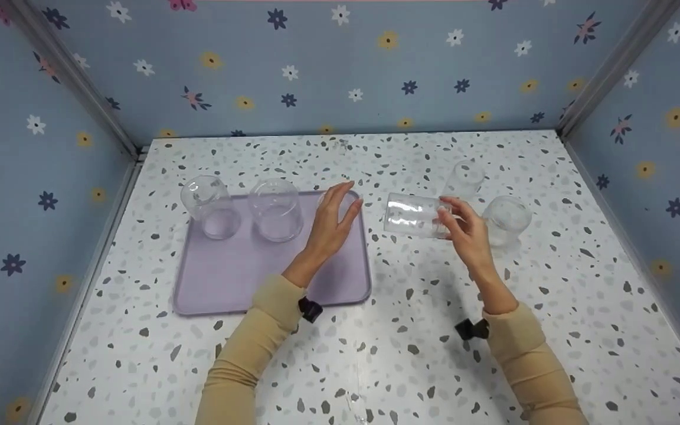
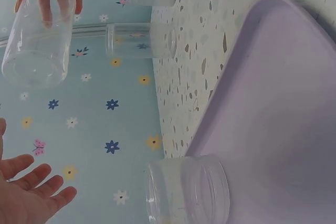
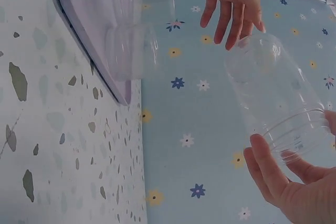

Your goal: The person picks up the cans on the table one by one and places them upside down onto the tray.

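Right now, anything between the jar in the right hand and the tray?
Yes: the left hand, over the right part of the tray in the head view. Between the tray's right edge and the jar, only speckled tabletop shows.

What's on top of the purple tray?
At least two clear jars stand toward the far side of the purple tray. The left hand and forearm cover part of its right side; what's behind them can't be fully seen.
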The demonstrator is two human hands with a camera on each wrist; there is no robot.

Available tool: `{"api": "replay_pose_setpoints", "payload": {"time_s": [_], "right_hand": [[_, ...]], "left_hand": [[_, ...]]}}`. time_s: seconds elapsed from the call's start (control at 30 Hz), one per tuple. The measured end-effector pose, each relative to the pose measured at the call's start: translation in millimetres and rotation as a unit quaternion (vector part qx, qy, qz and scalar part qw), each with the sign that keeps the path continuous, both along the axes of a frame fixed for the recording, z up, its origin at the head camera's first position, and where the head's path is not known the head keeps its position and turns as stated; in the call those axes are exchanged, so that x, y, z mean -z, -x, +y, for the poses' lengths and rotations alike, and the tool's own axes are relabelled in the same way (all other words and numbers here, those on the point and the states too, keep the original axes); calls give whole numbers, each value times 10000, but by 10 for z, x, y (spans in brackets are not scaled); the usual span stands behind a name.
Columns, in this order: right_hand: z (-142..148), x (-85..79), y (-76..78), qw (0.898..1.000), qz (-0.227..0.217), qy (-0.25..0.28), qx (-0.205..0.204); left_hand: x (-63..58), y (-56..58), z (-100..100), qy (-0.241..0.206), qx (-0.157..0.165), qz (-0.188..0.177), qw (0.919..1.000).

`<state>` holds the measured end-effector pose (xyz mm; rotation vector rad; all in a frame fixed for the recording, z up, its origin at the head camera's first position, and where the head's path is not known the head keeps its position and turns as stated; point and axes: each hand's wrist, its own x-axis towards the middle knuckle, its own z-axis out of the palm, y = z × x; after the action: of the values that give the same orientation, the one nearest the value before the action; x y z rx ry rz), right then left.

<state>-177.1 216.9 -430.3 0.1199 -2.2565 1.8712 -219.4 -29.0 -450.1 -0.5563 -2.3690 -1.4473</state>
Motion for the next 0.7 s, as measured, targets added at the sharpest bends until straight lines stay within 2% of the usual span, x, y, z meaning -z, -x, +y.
{"api": "replay_pose_setpoints", "payload": {"time_s": [0.17,0.4,0.57,0.7], "right_hand": [[-99,-36,13,9997,-13,175,-183],[-242,-166,-34,9981,-216,145,-551],[-254,-38,50,9959,-374,340,-750],[-263,64,115,9950,-388,359,-843]], "left_hand": [[11,-29,10,-159,127,50,9998],[28,-71,34,-491,428,-7,9979],[13,-113,49,-738,651,-69,9951],[-141,-233,57,-972,820,-108,9918]]}}
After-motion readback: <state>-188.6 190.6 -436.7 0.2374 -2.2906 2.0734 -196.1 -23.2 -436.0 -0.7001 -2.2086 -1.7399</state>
